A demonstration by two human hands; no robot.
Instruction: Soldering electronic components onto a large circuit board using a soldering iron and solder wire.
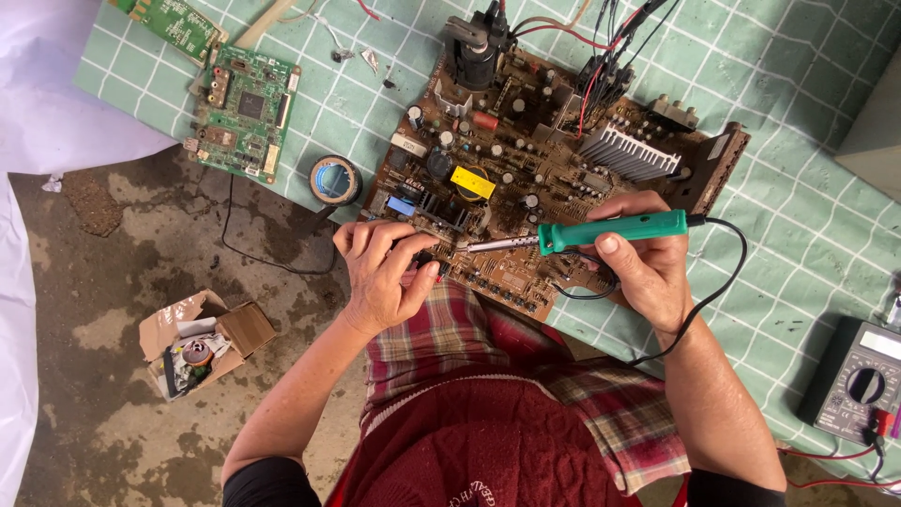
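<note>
2 hands over a brown circuit board (pixel 526 160): right hand (pixel 648 268) gripping green soldering iron (pixel 610 230), left hand (pixel 380 272) pinching small dark part (pixel 424 258)

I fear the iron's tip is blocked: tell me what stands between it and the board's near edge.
Nothing visible does. The soldering iron in the right hand points at the circuit board edge beside the left hand.

You have three circuit boards before you: one large brown board (pixel 526 178) and two green boards (pixel 246 113) (pixel 174 23). One soldering iron (pixel 601 232), one roll of tape (pixel 335 180), one meter (pixel 859 380), one cardboard box (pixel 202 343).
</note>
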